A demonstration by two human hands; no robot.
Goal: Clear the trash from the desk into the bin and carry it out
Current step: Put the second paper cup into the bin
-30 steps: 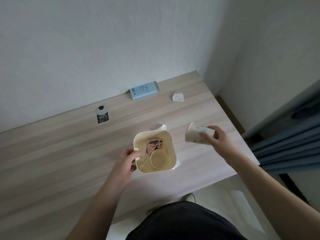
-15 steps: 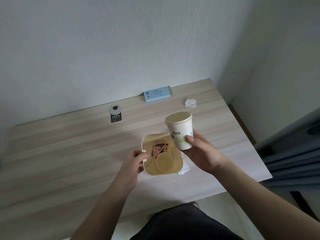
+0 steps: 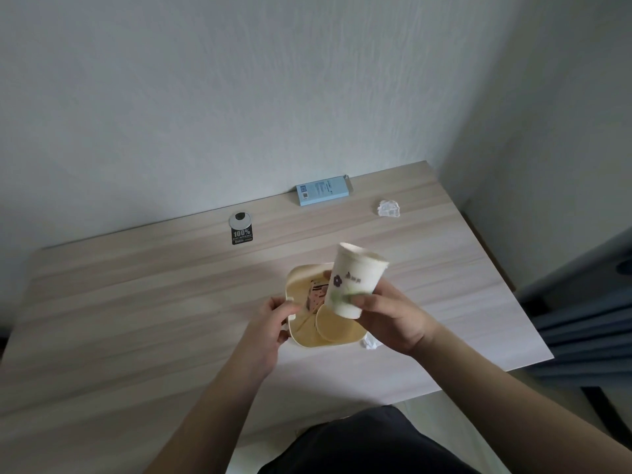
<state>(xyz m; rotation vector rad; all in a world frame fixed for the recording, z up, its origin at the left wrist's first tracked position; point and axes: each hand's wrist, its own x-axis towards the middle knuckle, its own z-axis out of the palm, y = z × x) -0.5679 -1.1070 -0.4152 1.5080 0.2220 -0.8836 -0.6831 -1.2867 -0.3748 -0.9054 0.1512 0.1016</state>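
Observation:
A small cream bin [image 3: 301, 338] stands on the wooden desk [image 3: 136, 302]. Inside it lie a patterned wrapper [image 3: 316, 297] and a paper cup [image 3: 333, 328]. My left hand [image 3: 270, 323] grips the bin's left rim. My right hand [image 3: 386, 316] holds a white paper cup [image 3: 355, 280], tilted, right above the bin's mouth. A crumpled white wad [image 3: 389, 208] lies at the desk's far right. A light blue box [image 3: 323, 190] lies along the wall. White crumpled paper [image 3: 370, 343] peeks out beside the bin's right side.
A round grey cable port [image 3: 240, 220] with a black tag [image 3: 242, 234] sits near the wall. The desk's right and near edges drop to a pale floor. Dark blue fabric [image 3: 588, 323] hangs at the right. My dark-clothed lap [image 3: 369, 443] is below.
My right hand has carried the white cup from the bin's right side to above its opening, turned it upright, then tilted it. My left hand has kept its hold on the bin rim.

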